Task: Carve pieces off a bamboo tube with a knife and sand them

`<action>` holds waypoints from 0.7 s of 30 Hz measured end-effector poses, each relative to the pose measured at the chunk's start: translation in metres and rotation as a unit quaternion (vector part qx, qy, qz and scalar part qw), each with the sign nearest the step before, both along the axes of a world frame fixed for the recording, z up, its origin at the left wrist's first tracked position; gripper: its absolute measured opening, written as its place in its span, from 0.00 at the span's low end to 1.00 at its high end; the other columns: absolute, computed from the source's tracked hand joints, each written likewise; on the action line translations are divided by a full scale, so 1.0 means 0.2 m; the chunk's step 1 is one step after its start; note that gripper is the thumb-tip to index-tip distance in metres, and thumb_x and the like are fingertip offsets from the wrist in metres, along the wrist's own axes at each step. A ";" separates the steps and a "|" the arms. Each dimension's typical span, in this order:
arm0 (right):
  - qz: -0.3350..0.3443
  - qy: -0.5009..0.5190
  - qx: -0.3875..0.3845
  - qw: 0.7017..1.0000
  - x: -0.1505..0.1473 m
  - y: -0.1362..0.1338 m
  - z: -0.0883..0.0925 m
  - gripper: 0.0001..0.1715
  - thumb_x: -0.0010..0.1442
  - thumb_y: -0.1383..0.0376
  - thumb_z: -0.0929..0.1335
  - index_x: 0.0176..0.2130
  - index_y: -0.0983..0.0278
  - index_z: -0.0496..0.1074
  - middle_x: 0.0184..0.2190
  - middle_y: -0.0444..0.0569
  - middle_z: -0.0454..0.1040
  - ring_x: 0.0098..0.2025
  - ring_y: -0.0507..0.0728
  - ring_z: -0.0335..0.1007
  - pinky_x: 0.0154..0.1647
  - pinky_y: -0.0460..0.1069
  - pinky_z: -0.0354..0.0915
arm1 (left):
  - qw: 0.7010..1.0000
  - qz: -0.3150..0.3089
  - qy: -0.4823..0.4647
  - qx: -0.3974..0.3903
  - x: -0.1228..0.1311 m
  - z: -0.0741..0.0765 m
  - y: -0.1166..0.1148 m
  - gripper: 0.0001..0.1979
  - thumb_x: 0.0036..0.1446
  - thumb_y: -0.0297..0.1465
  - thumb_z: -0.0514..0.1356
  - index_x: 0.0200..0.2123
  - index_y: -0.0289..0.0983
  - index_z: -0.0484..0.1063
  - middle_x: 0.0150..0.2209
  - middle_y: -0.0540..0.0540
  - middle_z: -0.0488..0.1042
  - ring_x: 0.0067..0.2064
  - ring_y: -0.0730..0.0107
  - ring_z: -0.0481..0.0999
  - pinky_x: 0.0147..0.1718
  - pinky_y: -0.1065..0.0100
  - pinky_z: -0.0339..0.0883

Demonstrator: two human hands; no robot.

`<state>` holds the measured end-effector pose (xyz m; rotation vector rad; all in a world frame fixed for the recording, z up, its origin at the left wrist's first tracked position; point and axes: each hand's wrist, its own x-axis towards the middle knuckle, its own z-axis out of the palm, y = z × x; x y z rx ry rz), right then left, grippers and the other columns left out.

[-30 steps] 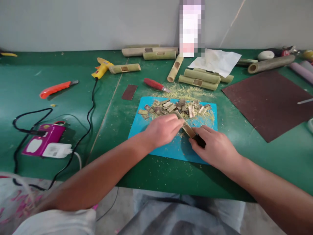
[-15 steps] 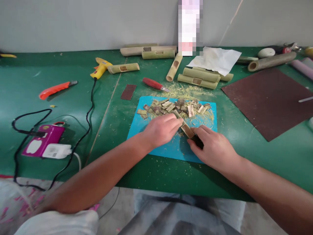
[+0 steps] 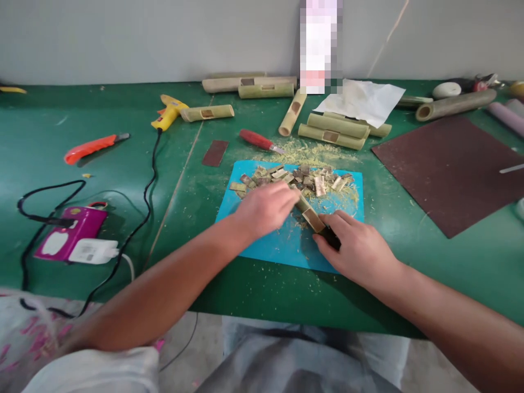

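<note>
Over the blue sheet (image 3: 270, 248), right fingers (image 3: 340, 218) grip bamboo (image 3: 305, 208).

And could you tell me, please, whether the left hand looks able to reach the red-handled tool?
Probably yes: the red-handled tool lies uncovered beyond the blue sheet, with only low scraps nearby, though the left hand seems busy at the bamboo tube.

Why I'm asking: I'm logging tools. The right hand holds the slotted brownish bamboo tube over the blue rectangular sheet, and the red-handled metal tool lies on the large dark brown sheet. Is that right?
No: in the head view, the red-handled metal tool lies on the green tabletop, not the dark brown sheet. The right hand does hold the bamboo tube over the blue sheet.
</note>
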<state>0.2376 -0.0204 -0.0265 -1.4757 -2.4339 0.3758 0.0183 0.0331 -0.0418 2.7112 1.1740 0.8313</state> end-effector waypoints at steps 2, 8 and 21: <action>0.000 0.002 -0.002 1.000 0.00 0.00 0.00 0.13 0.64 0.61 0.64 0.43 0.65 0.74 0.35 0.51 0.76 0.29 0.55 0.71 0.26 0.49 0.57 | 1.000 0.005 -0.010 0.011 0.00 0.00 0.00 0.14 0.70 0.30 0.52 0.40 0.33 0.77 0.32 0.44 0.76 0.34 0.70 0.76 0.34 0.70 0.71; 0.002 0.006 -0.002 1.000 0.00 0.00 0.00 0.14 0.65 0.60 0.64 0.44 0.66 0.74 0.35 0.50 0.76 0.29 0.55 0.72 0.26 0.49 0.57 | 0.999 0.040 0.000 0.028 0.00 0.00 0.00 0.14 0.70 0.30 0.52 0.39 0.33 0.77 0.31 0.44 0.75 0.34 0.68 0.76 0.34 0.69 0.71; 0.005 0.009 0.011 1.000 0.00 0.00 0.00 0.13 0.64 0.61 0.65 0.43 0.66 0.74 0.34 0.50 0.76 0.30 0.56 0.73 0.27 0.49 0.60 | 1.000 0.016 -0.008 0.009 0.00 0.00 -0.01 0.13 0.70 0.30 0.52 0.42 0.33 0.77 0.33 0.44 0.76 0.34 0.69 0.77 0.33 0.69 0.71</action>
